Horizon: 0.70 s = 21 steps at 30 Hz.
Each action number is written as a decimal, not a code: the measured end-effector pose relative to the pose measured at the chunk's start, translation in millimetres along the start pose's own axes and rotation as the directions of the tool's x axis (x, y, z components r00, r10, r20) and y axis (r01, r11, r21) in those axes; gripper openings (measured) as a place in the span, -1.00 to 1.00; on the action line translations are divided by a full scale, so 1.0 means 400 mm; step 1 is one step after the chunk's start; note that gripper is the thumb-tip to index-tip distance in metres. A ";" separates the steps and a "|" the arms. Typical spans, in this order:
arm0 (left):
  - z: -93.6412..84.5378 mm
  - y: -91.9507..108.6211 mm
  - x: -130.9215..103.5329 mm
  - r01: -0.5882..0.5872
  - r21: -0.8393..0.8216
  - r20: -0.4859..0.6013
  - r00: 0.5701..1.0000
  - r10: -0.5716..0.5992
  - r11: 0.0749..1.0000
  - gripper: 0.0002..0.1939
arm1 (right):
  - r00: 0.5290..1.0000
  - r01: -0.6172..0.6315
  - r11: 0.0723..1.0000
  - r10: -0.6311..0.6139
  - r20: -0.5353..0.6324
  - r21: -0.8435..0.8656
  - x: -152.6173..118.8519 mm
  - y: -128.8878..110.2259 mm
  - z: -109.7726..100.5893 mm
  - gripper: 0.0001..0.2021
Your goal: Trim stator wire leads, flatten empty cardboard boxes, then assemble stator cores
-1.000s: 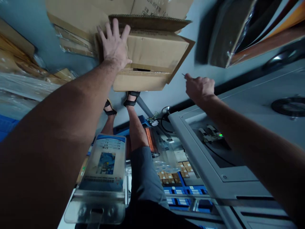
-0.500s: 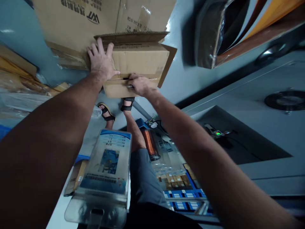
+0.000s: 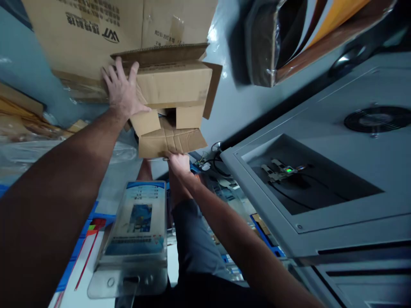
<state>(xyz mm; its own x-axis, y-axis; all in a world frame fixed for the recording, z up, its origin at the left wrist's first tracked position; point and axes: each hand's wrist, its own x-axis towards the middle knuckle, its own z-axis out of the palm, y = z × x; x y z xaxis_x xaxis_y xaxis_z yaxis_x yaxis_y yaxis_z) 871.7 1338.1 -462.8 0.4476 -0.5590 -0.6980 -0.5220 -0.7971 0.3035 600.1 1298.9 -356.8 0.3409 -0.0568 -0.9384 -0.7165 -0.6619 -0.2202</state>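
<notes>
A brown cardboard box (image 3: 173, 87) lies in front of me with flaps folded out at its top and right. On its near side one flap (image 3: 180, 142) is swung out toward me, and a dark gap shows between two shorter flaps. My left hand (image 3: 123, 92) rests on the box's left end, its fingers spread. At the near edge of the swung-out flap is my right hand (image 3: 180, 163), its fingers closed on that edge. Something small and shiny shows by the right fingertips, too small to name.
Behind the box lies a larger printed carton (image 3: 86, 42). An open carton with orange and white sheets (image 3: 265, 55) is at upper right. A grey cabinet (image 3: 346, 158) fills the right side. A badge (image 3: 138, 222) hangs below my hands.
My right hand has moved toward me, and the box's near flap has swung open, showing a dark gap. My left hand stays on the box; the whole view has shifted.
</notes>
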 end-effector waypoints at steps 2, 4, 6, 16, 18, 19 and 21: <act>0.018 -0.005 -0.014 -0.056 0.018 -0.034 0.998 0.057 0.998 0.81 | 1.000 -0.011 1.000 0.011 -0.017 0.019 -0.017 0.006 0.039 -0.68; 0.042 -0.002 -0.032 -0.174 0.048 -0.056 0.983 0.177 0.984 0.85 | 0.999 0.021 0.999 -0.019 -0.043 0.034 -0.019 0.017 0.063 -0.69; 0.072 0.015 -0.045 -0.296 0.051 -0.005 0.955 0.297 0.954 0.77 | 0.996 0.069 0.997 -0.066 -0.059 0.044 -0.009 0.026 0.076 -0.71; 0.090 0.121 -0.080 -0.367 -0.092 0.070 0.925 0.373 0.926 0.19 | 0.978 0.074 0.993 -0.055 -0.201 0.091 0.024 0.013 0.112 -0.72; 0.036 0.104 -0.095 -0.316 -0.046 0.121 0.940 0.319 0.948 0.28 | 0.980 0.088 0.992 -0.071 -0.185 0.086 0.024 0.013 0.109 -0.68; 0.001 0.094 -0.094 -0.310 -0.027 0.148 0.939 0.310 0.950 0.33 | 0.981 0.086 0.993 -0.069 -0.180 0.084 0.025 0.015 0.107 -0.67; -0.084 0.072 -0.066 -0.351 -0.045 0.224 0.909 0.352 0.935 0.20 | 0.983 0.085 0.992 -0.069 -0.171 0.088 0.026 0.022 0.102 -0.69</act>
<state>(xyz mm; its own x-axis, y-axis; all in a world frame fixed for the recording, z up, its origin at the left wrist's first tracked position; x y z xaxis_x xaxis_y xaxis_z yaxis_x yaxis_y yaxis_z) 869.1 1322.2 -413.9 0.0601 -0.7374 -0.6728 -0.6127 -0.5593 0.5583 572.4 1323.1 -379.3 0.4889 -0.1378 -0.8614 -0.7356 -0.5959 -0.3222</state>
